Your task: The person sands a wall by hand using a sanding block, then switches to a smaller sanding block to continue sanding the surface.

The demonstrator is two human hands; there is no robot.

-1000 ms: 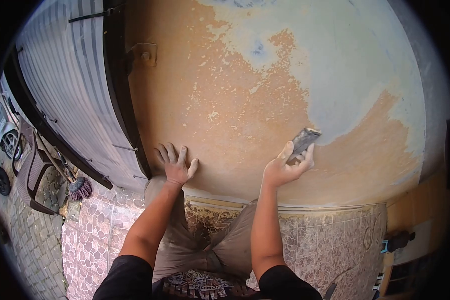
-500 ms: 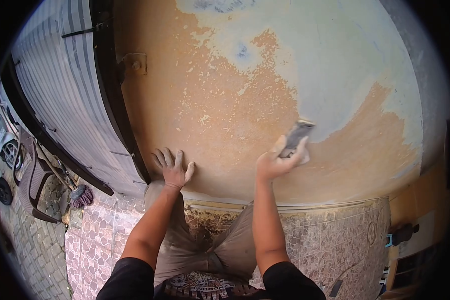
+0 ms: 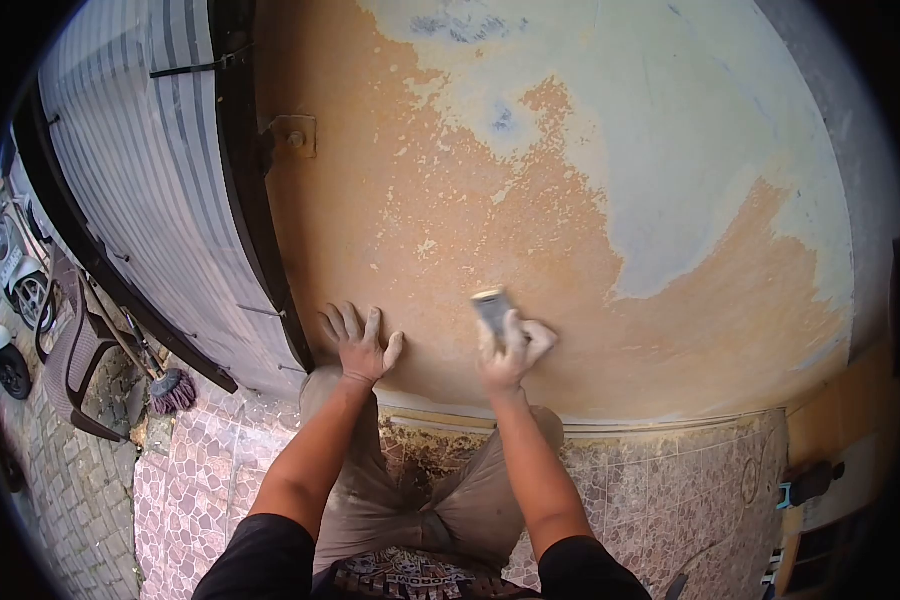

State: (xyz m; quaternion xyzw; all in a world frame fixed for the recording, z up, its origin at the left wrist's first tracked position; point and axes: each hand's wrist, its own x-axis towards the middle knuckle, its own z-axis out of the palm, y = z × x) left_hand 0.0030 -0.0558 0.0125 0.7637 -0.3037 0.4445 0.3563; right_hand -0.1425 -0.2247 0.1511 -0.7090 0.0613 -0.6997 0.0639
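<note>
A grey sanding block point(image 3: 492, 308) with a pale top edge is gripped in my right hand point(image 3: 513, 355), against the lower middle of the wall. My fingers wrap its sides, and motion blurs them slightly. My left hand point(image 3: 363, 345) rests flat on the wall point(image 3: 440, 270) to the left, fingers spread, holding nothing. The wall is dusty orange low down, with flaked specks. Pale green paint point(image 3: 670, 140) covers its upper right, ending in a ragged border.
A dark-framed corrugated panel point(image 3: 145, 150) stands along the left. Beyond it are a brown plastic chair point(image 3: 75, 360), a mop point(image 3: 173, 388) and parked motorcycles point(image 3: 15, 265). Stone-patterned tiles point(image 3: 205, 470) lie underfoot. A metal bracket point(image 3: 295, 138) juts from the wall near the frame.
My right hand has swept the sanding block left and slightly down across the wall. My left hand keeps its place on the wall while the view has shifted a little.
</note>
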